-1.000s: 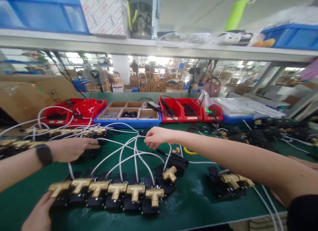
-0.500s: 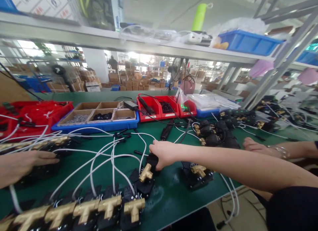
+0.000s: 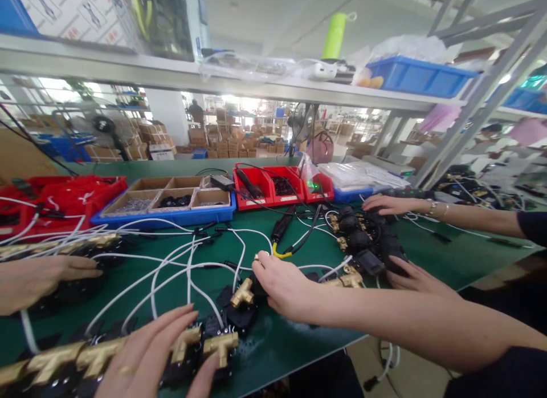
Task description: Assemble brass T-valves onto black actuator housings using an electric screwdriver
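Note:
My right hand [image 3: 282, 284] reaches in from the right and is closed on a black valve with a brass tee fitting [image 3: 241, 293] lying on the green bench mat [image 3: 299, 341]. My left hand [image 3: 149, 352] lies flat, fingers spread, on the near row of brass tee valves [image 3: 64, 361]; the row's right end [image 3: 220, 344] shows beside my thumb. White cables [image 3: 171, 272] run from these valves towards the back.
Another person's hand [image 3: 38, 281] rests on a second valve row at the left. A co-worker's two hands [image 3: 393, 204] [image 3: 416, 279] work a heap of black valves [image 3: 367, 244] on the right. Blue compartment tray [image 3: 162, 216] and red bins [image 3: 273, 188] stand behind.
My left hand has come into view and settled on the near valve row. My right hand has shifted nearer, gripping the valve. The co-worker's hands moved onto the valve heap.

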Available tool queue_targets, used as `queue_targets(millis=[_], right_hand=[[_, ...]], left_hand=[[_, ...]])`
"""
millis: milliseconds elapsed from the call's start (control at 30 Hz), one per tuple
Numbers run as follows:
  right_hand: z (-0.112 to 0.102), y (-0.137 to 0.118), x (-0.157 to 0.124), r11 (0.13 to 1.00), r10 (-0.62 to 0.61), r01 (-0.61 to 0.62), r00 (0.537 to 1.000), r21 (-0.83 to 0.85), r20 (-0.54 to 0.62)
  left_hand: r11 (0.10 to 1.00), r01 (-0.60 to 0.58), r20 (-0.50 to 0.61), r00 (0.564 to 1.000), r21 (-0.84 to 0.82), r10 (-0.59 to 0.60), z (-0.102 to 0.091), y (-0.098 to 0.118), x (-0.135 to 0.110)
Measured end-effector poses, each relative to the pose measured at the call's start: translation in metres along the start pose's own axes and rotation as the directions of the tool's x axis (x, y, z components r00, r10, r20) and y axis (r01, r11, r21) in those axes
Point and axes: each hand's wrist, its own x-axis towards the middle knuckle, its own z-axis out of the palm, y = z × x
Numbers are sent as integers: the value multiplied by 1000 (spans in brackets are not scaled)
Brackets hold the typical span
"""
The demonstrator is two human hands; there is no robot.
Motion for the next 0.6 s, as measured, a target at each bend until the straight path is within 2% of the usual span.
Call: queue_targets(millis=[67, 100, 200, 267, 300, 367, 500, 600], right_hand=[[7, -6, -7, 999, 41, -42, 999, -11, -13], [11, -9, -11, 998, 65, -65, 998, -19, -22], [29, -18, -19, 993, 104, -108, 992, -47, -69], [43, -24, -25, 993, 91, -97, 991, -61, -98], [50, -27, -28, 994, 78, -85, 991, -66, -109], [62, -32, -36, 996, 50, -59, 991, -71, -121], [77, -31, -55, 996, -4, -15, 976, -89, -219], [70, -20, -68, 997, -78, 71, 950, -37, -303]], left_hand=[[981, -123, 185, 978, 149, 94, 18, 24, 3], [964, -138, 276, 958, 227, 72, 26, 36, 9], [872, -225, 556, 829, 435, -64, 40, 70, 35], [823, -284, 658, 740, 493, -139, 46, 83, 49], [812, -303, 687, 709, 500, -158, 49, 86, 54], [809, -318, 713, 681, 494, -167, 53, 87, 60], [830, -313, 716, 684, 461, -140, 59, 77, 61], [872, -301, 739, 667, 385, -96, 63, 72, 60]])
